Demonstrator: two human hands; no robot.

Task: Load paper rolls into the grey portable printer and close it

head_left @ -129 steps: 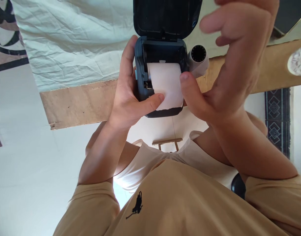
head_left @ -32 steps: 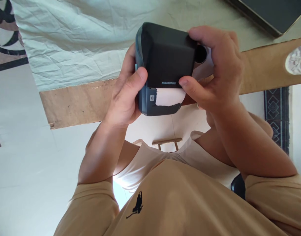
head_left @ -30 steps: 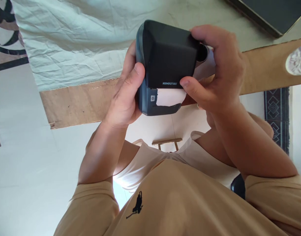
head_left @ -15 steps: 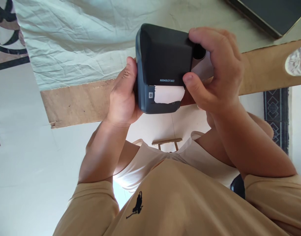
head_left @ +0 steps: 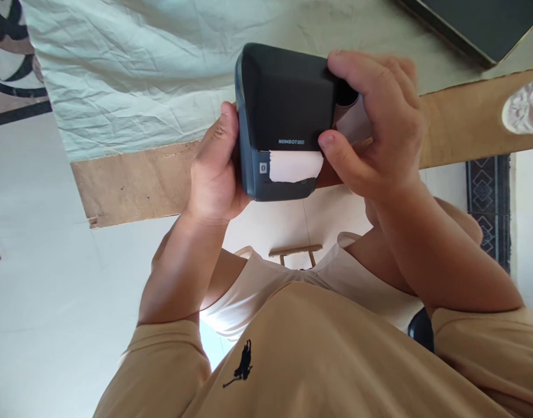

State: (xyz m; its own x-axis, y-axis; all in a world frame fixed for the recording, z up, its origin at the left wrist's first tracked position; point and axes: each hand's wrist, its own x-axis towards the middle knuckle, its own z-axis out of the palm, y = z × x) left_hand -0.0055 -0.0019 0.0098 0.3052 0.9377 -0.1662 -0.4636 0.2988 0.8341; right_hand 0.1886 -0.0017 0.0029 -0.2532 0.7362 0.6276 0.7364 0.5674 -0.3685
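Observation:
A dark label printer [head_left: 292, 96] marked NIIMBOT is held up over the table's front edge, its lid down. White label paper [head_left: 295, 166] sticks out of its front slot with a ragged end. My left hand [head_left: 216, 165] is wrapped round the printer's left side, thumb upright along it; its other fingers are hidden underneath. On the other side my right hand [head_left: 380, 122] is curled, with thumb and forefinger touching the printer's right edge. Between that palm and the printer shows a pale paper roll [head_left: 356, 123] with a dark hollow end; how it is supported is partly hidden.
A pale green cloth [head_left: 140, 69] covers the table behind a bare wooden edge [head_left: 136, 188]. At the upper right lies a dark flat slab-like object [head_left: 488, 23]. A clear glass-like object [head_left: 524, 109] rests on the wood at the far right. A wooden stool-like frame [head_left: 295, 251] shows below.
The printer and both hands have shifted slightly left. The fingers of my right hand have moved a little and the outer ones are blurred; the grip looks otherwise the same.

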